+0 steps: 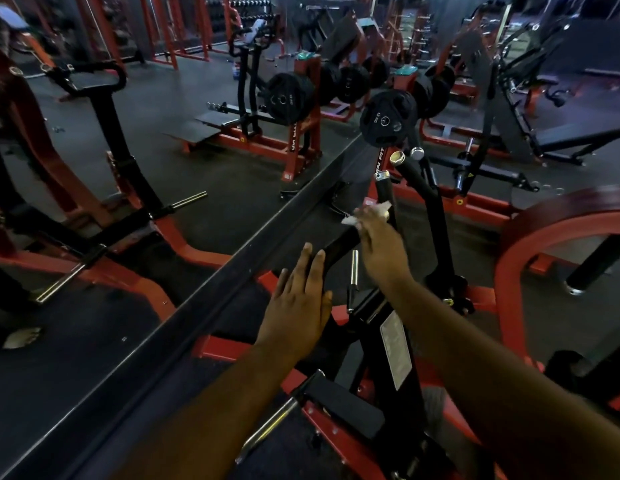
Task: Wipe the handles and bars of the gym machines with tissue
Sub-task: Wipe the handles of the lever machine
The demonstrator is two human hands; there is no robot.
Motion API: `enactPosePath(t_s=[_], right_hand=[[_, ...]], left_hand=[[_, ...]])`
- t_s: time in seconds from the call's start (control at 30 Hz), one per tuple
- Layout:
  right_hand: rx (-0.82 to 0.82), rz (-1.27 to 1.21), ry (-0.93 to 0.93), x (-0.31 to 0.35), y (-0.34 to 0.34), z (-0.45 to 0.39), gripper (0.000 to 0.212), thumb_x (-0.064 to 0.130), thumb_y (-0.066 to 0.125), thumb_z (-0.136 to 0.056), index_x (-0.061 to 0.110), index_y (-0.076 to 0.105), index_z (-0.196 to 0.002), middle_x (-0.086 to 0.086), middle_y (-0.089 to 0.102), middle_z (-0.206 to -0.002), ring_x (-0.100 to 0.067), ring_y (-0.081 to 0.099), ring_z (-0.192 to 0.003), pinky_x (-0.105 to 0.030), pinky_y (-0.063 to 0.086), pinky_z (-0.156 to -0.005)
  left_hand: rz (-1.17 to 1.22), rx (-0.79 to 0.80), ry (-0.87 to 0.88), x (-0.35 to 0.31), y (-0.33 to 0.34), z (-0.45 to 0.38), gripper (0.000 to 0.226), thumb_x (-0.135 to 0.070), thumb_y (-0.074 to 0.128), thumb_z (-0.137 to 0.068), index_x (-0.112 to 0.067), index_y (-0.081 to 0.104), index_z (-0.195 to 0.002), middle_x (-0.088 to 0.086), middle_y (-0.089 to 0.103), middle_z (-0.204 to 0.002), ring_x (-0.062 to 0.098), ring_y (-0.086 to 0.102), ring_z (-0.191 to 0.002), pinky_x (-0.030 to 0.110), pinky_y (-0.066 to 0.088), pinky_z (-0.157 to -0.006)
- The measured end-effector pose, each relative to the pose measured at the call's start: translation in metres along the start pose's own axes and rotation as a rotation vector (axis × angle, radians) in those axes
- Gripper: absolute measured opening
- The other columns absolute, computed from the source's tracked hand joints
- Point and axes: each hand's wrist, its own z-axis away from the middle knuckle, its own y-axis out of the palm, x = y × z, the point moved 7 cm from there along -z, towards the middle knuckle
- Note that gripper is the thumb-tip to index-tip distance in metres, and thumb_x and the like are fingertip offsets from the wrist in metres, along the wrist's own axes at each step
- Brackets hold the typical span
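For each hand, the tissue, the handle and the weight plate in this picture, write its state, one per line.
Right hand: holds tissue against handle.
Left hand: fingers straight, resting on black bar.
Tissue: crumpled, pressed on handle.
Handle: upright, tilted, being wiped.
Weight plate: loaded on machine.

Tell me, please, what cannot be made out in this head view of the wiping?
- Most of the crumpled white tissue: the right hand covers it.
- Right fingertips: motion-blurred.
- Silver rectangular label on the black machine frame: print too small.
- Round black weight plate: markings too small and dim.
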Motion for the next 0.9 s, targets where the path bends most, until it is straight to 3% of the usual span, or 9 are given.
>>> enactPosePath(t_s=[0.13,0.23,0.3,0.37,0.47,0.6,0.7,0.8,0.9], right_hand=[[0.058,-0.219,-0.187,0.045,0.007,0.059,0.039,0.011,0.047,-0.108,0.011,0.053,-0.147,-0.003,0.045,-0.157,-0.011,0.031,-0.151,-0.023,0.027,-0.122],[0.074,-0.242,-0.263,0.041,-0.016,0.051,0.039,0.005,0.048,-0.106,0.014,0.056,-0.143,0.007,0.054,-0.144,0.003,0.048,-0.137,-0.019,0.039,-0.113],[-0.033,-0.194,-0.138,0.019,-0.034,0.026,0.038,0.008,0.047,-0.107,0.02,0.056,-0.142,0.005,0.062,-0.135,0.0,0.058,-0.124,-0.018,0.045,-0.105],[-0.073,-0.155,0.014,0.001,-0.033,0.01,0.037,0.012,0.045,-0.108,0.02,0.058,-0.141,-0.003,0.064,-0.136,-0.017,0.06,-0.125,-0.032,0.047,-0.108],[-0.049,-0.204,0.035,0.014,-0.007,0.024,0.036,0.016,0.042,-0.108,0.022,0.056,-0.141,-0.005,0.058,-0.144,-0.016,0.054,-0.132,-0.045,0.044,-0.113],[0.028,-0.218,-0.18,0.054,0.019,0.078,0.045,0.021,0.036,-0.108,0.013,0.046,-0.152,-0.005,0.04,-0.161,-0.018,0.029,-0.153,-0.03,0.027,-0.125],[0.014,-0.312,-0.201,0.05,0.002,0.075,0.038,0.018,0.043,-0.109,0.024,0.049,-0.146,0.009,0.051,-0.15,-0.003,0.044,-0.142,-0.024,0.036,-0.118],[-0.085,-0.208,-0.039,0.019,-0.021,0.03,0.038,0.018,0.043,-0.109,0.027,0.054,-0.145,0.012,0.056,-0.142,-0.001,0.051,-0.132,-0.008,0.035,-0.108],[-0.046,-0.189,0.064,0.009,-0.012,0.01,0.036,0.017,0.044,-0.109,0.017,0.057,-0.143,-0.003,0.056,-0.148,-0.018,0.048,-0.14,-0.027,0.036,-0.117]], left_hand=[[0.01,0.022,0.01,-0.001,0.0,0.001,0.072,-0.037,0.035,-0.108,-0.025,-0.012,-0.161,0.003,-0.017,-0.171,0.009,-0.014,-0.152,0.036,-0.002,-0.127],[0.014,0.015,0.021,-0.002,-0.001,0.001,0.071,-0.037,0.035,-0.108,-0.022,-0.01,-0.162,0.005,-0.014,-0.172,0.009,-0.011,-0.152,0.036,-0.001,-0.127],[0.007,0.008,0.016,-0.002,-0.002,0.001,0.07,-0.039,0.032,-0.108,-0.02,-0.007,-0.163,0.005,-0.012,-0.172,0.008,-0.01,-0.151,0.034,-0.002,-0.125],[0.011,0.002,0.006,-0.002,-0.002,0.002,0.069,-0.04,0.03,-0.107,-0.02,-0.006,-0.163,0.005,-0.011,-0.172,0.007,-0.009,-0.151,0.033,-0.002,-0.125],[0.025,0.001,0.001,-0.003,-0.003,0.003,0.069,-0.039,0.031,-0.107,-0.022,-0.006,-0.163,0.004,-0.011,-0.172,0.006,-0.009,-0.15,0.035,0.0,-0.126],[0.059,0.03,-0.013,-0.004,-0.003,0.004,0.071,-0.035,0.036,-0.107,-0.025,-0.008,-0.163,-0.002,-0.014,-0.172,0.005,-0.015,-0.153,0.039,0.001,-0.128],[0.068,0.035,-0.006,-0.002,-0.004,0.005,0.07,-0.036,0.034,-0.108,-0.025,-0.007,-0.163,-0.004,-0.013,-0.172,0.008,-0.009,-0.157,0.042,0.003,-0.129],[0.04,0.061,-0.006,0.001,-0.005,0.007,0.07,-0.045,0.029,-0.108,-0.024,-0.01,-0.163,-0.004,-0.015,-0.172,0.007,-0.011,-0.155,0.039,0.0,-0.128],[0.015,0.086,0.018,0.004,-0.007,0.01,0.073,-0.052,0.024,-0.106,-0.024,-0.013,-0.162,-0.004,-0.016,-0.171,0.004,-0.014,-0.153,0.039,0.0,-0.128]])
